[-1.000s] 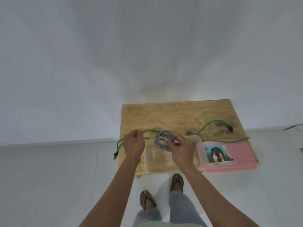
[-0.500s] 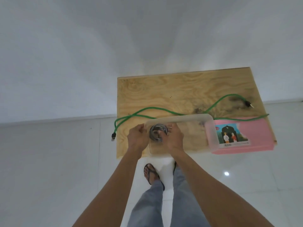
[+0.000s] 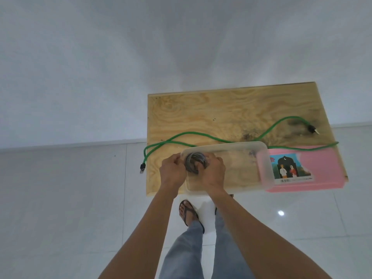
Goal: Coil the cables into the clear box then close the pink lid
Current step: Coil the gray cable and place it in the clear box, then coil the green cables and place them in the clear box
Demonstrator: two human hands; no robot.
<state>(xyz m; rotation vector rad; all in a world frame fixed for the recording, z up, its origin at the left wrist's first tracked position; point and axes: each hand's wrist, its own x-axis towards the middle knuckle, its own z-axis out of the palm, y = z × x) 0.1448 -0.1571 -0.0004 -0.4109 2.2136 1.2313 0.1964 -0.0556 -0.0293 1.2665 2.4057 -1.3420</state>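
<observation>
At the left end of the clear rectangular plastic box [image 3: 237,147], a grey coiled cable [image 3: 195,163] is clasped between left hand [image 3: 173,172] and right hand [image 3: 213,172] — both closed on it. The box sits on the plywood board [image 3: 221,111]; a flat pink lid [image 3: 314,172] lies just right — a loose green cable [image 3: 191,134] is strung behind it.

Plywood table [image 3: 221,113] on white tile floor [image 3: 60,198], green cable [image 3: 187,133] snaking across it, clear box [image 3: 241,146] at near edge, pink lid [image 3: 322,168] beside box
</observation>
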